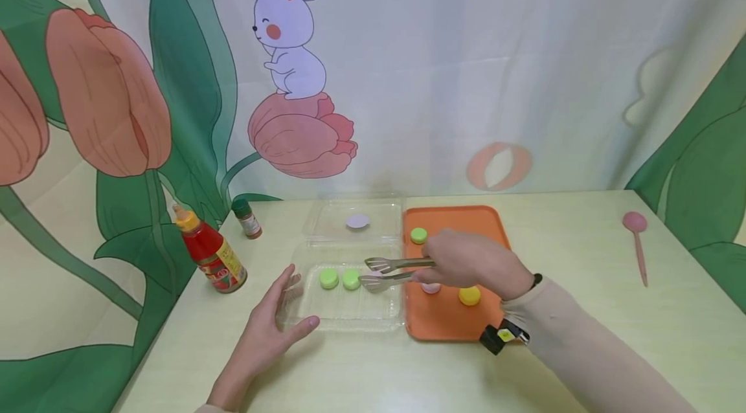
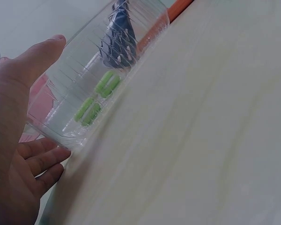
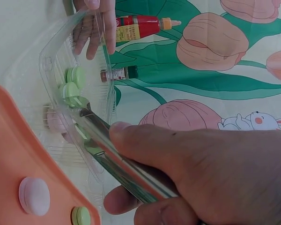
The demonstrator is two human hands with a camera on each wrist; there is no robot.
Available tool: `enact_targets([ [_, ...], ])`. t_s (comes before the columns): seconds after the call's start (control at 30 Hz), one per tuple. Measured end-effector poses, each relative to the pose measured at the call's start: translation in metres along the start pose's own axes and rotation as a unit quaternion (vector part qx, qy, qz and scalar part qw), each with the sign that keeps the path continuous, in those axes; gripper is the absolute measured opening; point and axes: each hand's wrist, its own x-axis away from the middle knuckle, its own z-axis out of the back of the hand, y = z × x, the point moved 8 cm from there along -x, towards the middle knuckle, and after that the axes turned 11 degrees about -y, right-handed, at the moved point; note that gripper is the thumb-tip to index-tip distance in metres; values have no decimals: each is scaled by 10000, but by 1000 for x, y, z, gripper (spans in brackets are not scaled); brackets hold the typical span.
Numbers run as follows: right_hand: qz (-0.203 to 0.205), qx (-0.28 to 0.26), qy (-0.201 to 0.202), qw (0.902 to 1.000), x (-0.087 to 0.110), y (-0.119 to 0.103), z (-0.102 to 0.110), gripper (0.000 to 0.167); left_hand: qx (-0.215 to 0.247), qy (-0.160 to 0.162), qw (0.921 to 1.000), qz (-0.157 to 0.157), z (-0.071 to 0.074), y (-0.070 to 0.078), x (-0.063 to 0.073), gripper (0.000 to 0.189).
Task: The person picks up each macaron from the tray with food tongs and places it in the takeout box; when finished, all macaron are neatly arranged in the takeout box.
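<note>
My right hand (image 1: pixel 466 263) grips metal tongs (image 1: pixel 402 263), their tips reaching over the clear plastic box (image 1: pixel 344 322). Two green macarons (image 1: pixel 340 279) sit side by side in the box. Close to the tong tips is a pale pink macaron (image 3: pixel 56 121), partly hidden; whether the tongs pinch it I cannot tell. At the box's left end, my left hand (image 1: pixel 268 329) has its thumb and fingers spread around the corner. On the orange tray (image 1: pixel 443 325) lie a green macaron (image 1: pixel 418 235), a pink macaron (image 1: pixel 431 287) and a yellow macaron (image 1: pixel 469 296).
Behind the box its clear lid (image 1: pixel 326 222) stands open, with a pale oval (image 1: pixel 357 222) on it. A red sauce bottle (image 1: pixel 215 254) and a small green-capped jar (image 1: pixel 247 219) stand at the left. A pink spoon (image 1: pixel 636 238) lies far right. A printed curtain (image 1: pixel 408 76) hangs behind.
</note>
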Motion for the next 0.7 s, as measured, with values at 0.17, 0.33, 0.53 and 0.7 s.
enact_targets([
  [0.17, -160, 2, -6, 9999, 0, 0, 0, 38, -36, 7, 10000, 25, 0, 0, 0, 110],
  [0.33, -117, 12, 99, 9999, 3, 2, 1, 37, -82, 24, 10000, 38, 0, 0, 0, 110],
  [0.53, 264, -470, 267, 9982, 16, 10, 8, 38, -128, 37, 9999, 50, 0, 0, 0, 109],
  [0.7, 351, -641, 569, 9957, 35, 24, 19, 39, -112, 25, 9999, 74, 0, 1, 0, 109],
])
